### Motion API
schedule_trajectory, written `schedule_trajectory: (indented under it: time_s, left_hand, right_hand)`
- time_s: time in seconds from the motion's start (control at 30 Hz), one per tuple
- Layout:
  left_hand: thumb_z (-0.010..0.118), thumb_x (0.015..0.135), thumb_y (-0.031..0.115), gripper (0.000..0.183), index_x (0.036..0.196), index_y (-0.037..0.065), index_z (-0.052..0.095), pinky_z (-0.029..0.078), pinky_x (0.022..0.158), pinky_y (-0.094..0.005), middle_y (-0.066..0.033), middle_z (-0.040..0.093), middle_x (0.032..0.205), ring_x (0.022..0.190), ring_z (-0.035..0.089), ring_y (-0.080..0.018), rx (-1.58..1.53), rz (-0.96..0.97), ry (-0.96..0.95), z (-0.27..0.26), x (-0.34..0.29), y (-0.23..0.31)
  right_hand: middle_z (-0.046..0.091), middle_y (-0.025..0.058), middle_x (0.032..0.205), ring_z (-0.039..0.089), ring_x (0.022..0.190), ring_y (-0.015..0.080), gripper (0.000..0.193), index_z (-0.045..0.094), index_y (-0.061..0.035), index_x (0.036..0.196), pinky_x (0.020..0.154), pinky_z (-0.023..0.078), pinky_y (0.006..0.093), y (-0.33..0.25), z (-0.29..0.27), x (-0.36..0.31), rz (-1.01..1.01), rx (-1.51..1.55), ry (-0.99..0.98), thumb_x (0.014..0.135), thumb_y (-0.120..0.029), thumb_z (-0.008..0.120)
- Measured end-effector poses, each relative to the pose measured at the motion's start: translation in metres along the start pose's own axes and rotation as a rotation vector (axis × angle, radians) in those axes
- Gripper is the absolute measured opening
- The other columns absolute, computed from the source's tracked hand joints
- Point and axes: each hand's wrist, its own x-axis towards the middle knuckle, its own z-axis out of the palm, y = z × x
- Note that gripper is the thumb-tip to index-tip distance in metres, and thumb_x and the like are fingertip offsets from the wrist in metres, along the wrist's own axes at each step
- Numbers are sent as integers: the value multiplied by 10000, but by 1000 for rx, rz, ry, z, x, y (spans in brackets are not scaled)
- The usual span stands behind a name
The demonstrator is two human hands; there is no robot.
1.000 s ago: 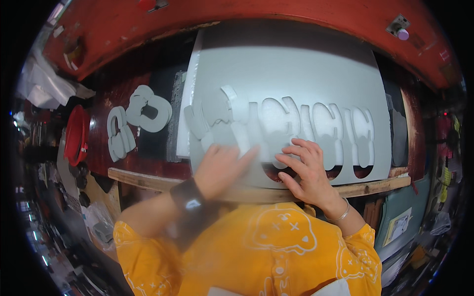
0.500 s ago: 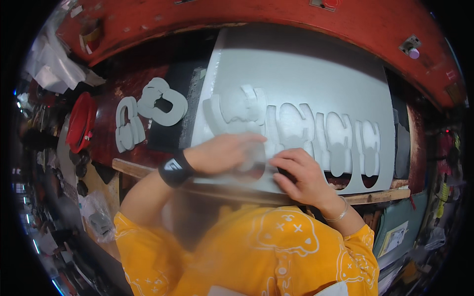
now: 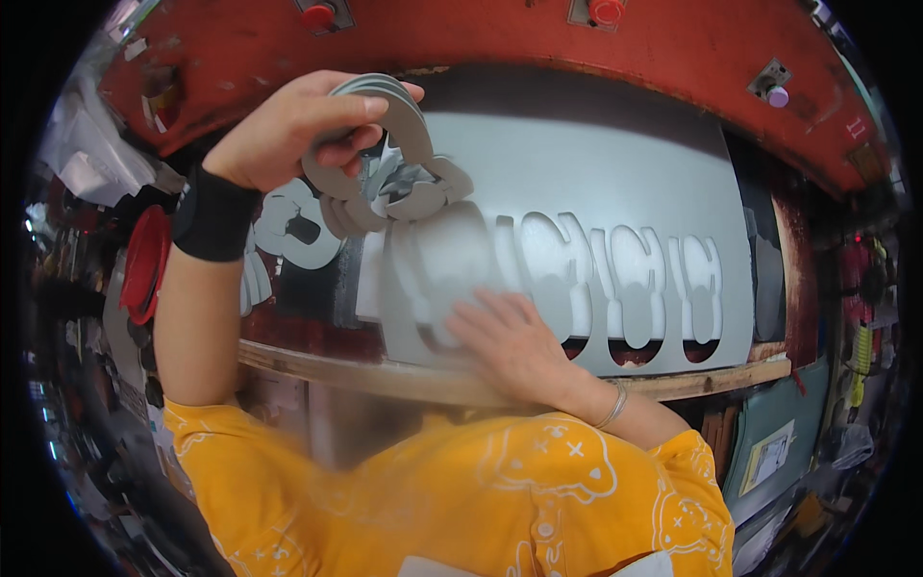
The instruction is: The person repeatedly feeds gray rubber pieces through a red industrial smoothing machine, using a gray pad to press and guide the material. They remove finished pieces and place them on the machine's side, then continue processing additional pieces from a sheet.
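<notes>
My left hand, raised toward the far left, closes around a stack of grey cut-out pieces shaped like curved loops. Crumpled-looking scraps or piece ends hang in the middle of the stack; blur hides their exact form. Below it lies a large pale grey sheet with a row of curved cut-outs along its near side. My right hand rests with fingers spread on the sheet's near left part, over the leftmost cut-out. Its fingertips are smeared by motion.
Several loose grey cut pieces lie left of the sheet. A red round dish stands farther left. Across the far side runs a red machine beam with push buttons. A wooden strip edges the table in front of me.
My left hand has lifted from the sheet, up and to the left, and now holds the stack of cut pieces. My right hand has moved left and flattened onto the sheet.
</notes>
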Motion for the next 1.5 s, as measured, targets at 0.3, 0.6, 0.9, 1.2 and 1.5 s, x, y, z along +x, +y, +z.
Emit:
schedule_trajectory:
  time_s: [0.3,0.6,0.9,1.2,1.5]
  left_hand:
    - [557,940,306,293,968,22,628,505,621,-261,11,538,608,546,538,-92,130,23,69,-64,-34,74]
    - [590,908,229,217,968,25,632,464,627,-266,-1,594,705,654,570,-99,393,-339,329,-118,-82,-4]
    - [651,813,330,579,1204,-64,485,435,913,-463,-268,582,1113,1063,541,-413,1091,-347,351,5,-85,-150]
    - [625,826,97,601,1372,-9,397,366,1028,-386,-197,482,1334,1229,475,-309,289,-254,766,184,-128,-160]
    - [563,897,155,383,1249,6,533,455,683,-391,-184,594,780,683,552,-282,546,-245,795,145,-80,-160]
  right_hand:
    - [518,70,1301,446,1248,303,554,531,-126,1256,1029,341,462,-1,1,2,19,8,17,737,-214,702]
    - [604,74,1093,541,1100,292,343,633,-85,1070,955,395,431,9,-8,-1,-45,280,172,731,-107,686]
    - [616,97,1054,563,1045,309,330,634,-69,1040,924,430,423,17,-13,-13,40,330,222,713,-47,679]
    - [517,223,1263,490,1177,352,579,368,1,1400,1025,349,395,128,-143,-249,1134,-449,456,888,-162,584]
    - [621,163,736,613,696,261,348,610,22,1082,684,478,371,162,-171,-285,1039,-36,472,875,-257,595]
